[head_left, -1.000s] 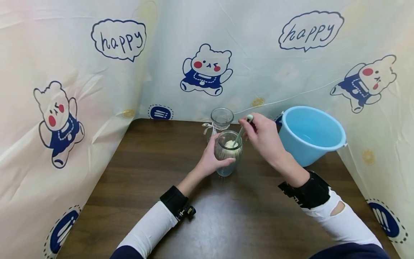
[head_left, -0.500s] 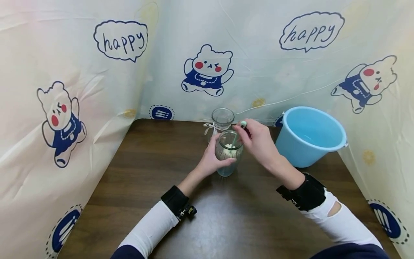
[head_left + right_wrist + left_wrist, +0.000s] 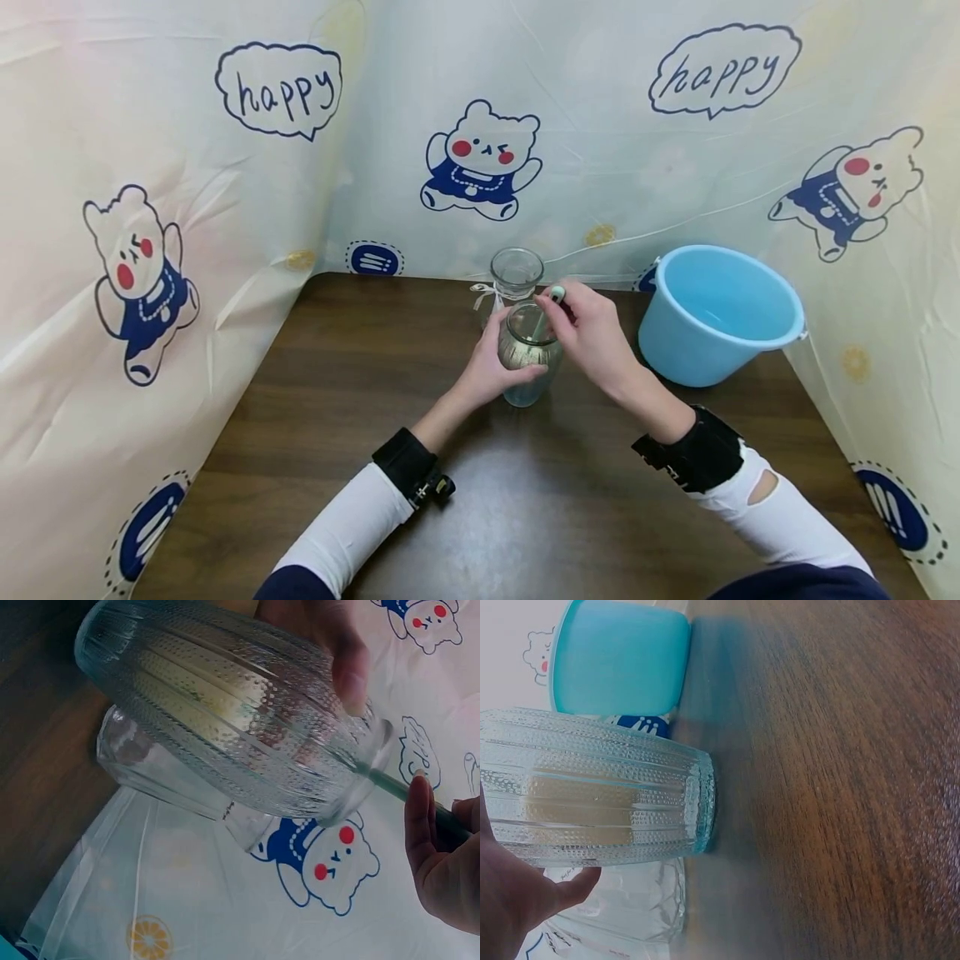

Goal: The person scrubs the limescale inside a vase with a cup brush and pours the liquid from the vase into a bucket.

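Observation:
My left hand [image 3: 486, 371] grips a ribbed clear glass jar [image 3: 534, 357] by its upper side, thumb at the front and fingers behind. My right hand [image 3: 596, 329] pinches the pale green handle of a bottle brush [image 3: 557, 294] above the jar's mouth. Inside the glass, the brush's cream sponge-like head [image 3: 581, 808] shows blurred through the textured wall, around mid-height. In the right wrist view the green shaft [image 3: 390, 784] runs through the opening at a slant. The jar's base sits close over the tabletop.
Right behind the jar stands a second clear glass bottle [image 3: 517, 268] with a white ribbon bow [image 3: 486, 292] at its neck. A light blue bucket [image 3: 678, 350] is at the back right of the brown wooden table [image 3: 315, 400]. Printed cloth [image 3: 480, 50] hangs around the table.
My right hand has moved left and down, bringing the brush head from near the jar's mouth to deeper inside. My left hand has kept its grip on the jar.

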A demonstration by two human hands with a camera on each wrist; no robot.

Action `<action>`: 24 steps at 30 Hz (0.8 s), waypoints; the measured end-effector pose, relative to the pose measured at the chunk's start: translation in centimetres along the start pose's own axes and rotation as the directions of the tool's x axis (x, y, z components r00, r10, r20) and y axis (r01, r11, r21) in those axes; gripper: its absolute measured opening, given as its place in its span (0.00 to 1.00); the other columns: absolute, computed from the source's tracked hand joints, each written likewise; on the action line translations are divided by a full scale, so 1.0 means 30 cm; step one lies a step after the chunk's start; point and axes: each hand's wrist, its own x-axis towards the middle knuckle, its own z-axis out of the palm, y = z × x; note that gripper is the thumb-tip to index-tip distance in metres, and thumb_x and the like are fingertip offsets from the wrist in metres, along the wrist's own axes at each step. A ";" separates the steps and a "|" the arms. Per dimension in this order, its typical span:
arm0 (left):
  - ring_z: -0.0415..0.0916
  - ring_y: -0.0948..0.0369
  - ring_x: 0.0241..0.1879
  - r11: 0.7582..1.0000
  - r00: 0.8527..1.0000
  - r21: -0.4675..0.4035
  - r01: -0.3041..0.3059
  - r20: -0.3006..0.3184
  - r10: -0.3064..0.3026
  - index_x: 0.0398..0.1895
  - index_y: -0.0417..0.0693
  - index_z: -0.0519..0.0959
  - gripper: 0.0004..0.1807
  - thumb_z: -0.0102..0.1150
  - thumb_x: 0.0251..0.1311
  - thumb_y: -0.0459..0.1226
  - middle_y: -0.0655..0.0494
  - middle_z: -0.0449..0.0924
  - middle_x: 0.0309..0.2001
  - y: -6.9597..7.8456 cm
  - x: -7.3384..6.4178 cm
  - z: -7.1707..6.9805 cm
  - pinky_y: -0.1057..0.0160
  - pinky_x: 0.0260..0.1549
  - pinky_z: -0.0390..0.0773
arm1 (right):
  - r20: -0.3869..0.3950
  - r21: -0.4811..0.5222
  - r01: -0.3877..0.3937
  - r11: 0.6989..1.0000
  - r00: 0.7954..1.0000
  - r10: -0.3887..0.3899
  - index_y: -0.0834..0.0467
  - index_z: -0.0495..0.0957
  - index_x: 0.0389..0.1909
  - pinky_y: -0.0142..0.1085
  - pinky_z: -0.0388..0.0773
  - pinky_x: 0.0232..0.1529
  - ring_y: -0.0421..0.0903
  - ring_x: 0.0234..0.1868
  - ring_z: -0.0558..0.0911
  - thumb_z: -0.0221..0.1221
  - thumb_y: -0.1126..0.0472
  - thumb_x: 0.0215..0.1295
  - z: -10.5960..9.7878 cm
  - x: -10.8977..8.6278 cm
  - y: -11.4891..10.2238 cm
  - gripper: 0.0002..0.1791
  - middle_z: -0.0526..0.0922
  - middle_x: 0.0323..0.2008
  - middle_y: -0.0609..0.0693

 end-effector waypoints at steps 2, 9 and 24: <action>0.68 0.61 0.57 1.000 1.000 0.001 0.004 0.002 -0.004 0.71 0.63 0.55 0.52 0.75 0.42 0.47 0.55 0.68 0.63 0.003 0.000 -0.001 0.51 0.53 0.74 | -0.025 0.017 -0.002 1.000 1.000 0.003 0.62 0.79 0.35 0.33 0.77 0.23 0.37 0.24 0.76 0.57 0.60 0.69 -0.012 0.010 -0.006 0.08 0.77 0.25 0.49; 0.68 0.61 0.57 1.000 1.000 0.012 0.016 0.000 -0.016 0.72 0.63 0.54 0.53 0.75 0.43 0.47 0.56 0.66 0.63 0.016 -0.001 -0.004 0.50 0.54 0.74 | -0.122 0.068 -0.025 0.997 0.992 0.033 0.64 0.79 0.32 0.30 0.77 0.23 0.38 0.22 0.78 0.56 0.59 0.70 -0.057 0.047 -0.040 0.12 0.78 0.24 0.51; 0.68 0.59 0.57 1.000 1.000 0.007 0.011 -0.007 -0.011 0.72 0.60 0.54 0.53 0.75 0.42 0.46 0.53 0.67 0.63 0.010 -0.001 0.004 0.49 0.53 0.74 | -0.093 0.102 -0.063 0.993 0.993 0.073 0.70 0.78 0.32 0.29 0.79 0.24 0.48 0.21 0.80 0.56 0.70 0.67 -0.088 0.044 -0.121 0.06 0.80 0.25 0.61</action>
